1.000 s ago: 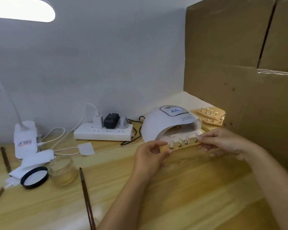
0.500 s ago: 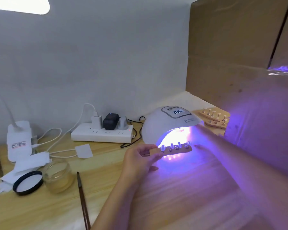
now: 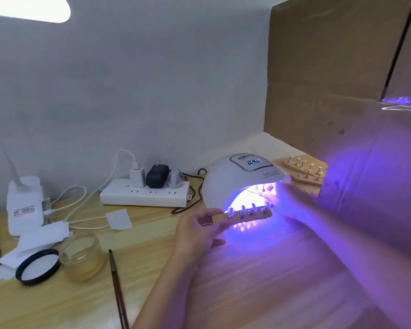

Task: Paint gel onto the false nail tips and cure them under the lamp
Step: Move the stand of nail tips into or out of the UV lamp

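A person's 2 bare hands work at the mouth of a white dome-shaped curing lamp [image 3: 242, 179], right of centre on a pale wooden table [image 3: 152, 245]. The lamp glows bright violet inside and casts purple light over the table and the brown cardboard wall [image 3: 342, 91] on the right; a small digital display shows on its top. The left hand [image 3: 199, 230], at centre, pinches the near end of a narrow wooden strip [image 3: 249, 214] between thumb and curled fingers, holding it level just in front of the lamp opening. 4 clear false nail tips [image 3: 243, 208] stand upright on small pegs along the strip. The right hand [image 3: 286, 200] reaches to the strip's far end at the lamp mouth, washed out by the glow, so its grip cannot be told. Behind the lamp, against the cardboard, lie 2 more wooden strips with pegs [image 3: 304, 170]. Left of the lamp sits a white power strip [image 3: 145, 194] with plugs and cables. At lower left are a clear glass jar [image 3: 82, 257], a black-rimmed round lid [image 3: 37, 267] and a thin dark-handled brush [image 3: 116, 288] lying on the table.
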`<act>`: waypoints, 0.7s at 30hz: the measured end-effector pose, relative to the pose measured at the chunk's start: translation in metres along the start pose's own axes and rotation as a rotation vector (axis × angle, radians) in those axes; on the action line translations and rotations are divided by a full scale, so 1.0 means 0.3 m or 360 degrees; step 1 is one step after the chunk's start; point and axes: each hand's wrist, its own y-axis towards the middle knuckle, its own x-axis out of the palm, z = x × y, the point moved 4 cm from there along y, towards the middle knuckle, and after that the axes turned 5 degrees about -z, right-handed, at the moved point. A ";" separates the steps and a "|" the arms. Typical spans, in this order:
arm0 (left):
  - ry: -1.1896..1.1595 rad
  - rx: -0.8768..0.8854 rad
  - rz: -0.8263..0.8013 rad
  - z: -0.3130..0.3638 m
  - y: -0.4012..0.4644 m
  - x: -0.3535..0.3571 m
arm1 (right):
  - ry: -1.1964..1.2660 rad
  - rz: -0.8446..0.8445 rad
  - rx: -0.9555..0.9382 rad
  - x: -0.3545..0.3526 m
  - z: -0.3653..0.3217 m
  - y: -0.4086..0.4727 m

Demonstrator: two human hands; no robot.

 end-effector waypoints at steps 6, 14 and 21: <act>-0.0018 0.0006 -0.0002 0.003 -0.002 0.003 | 0.0200 0.0149 -0.0053 -0.005 0.082 -0.123; 0.0007 0.0057 0.0016 0.006 -0.012 0.010 | 0.0110 0.0347 0.0174 -0.025 0.247 -0.318; 0.0045 0.0079 0.0009 0.015 -0.013 0.018 | -0.0160 0.0346 0.0431 -0.026 0.271 -0.388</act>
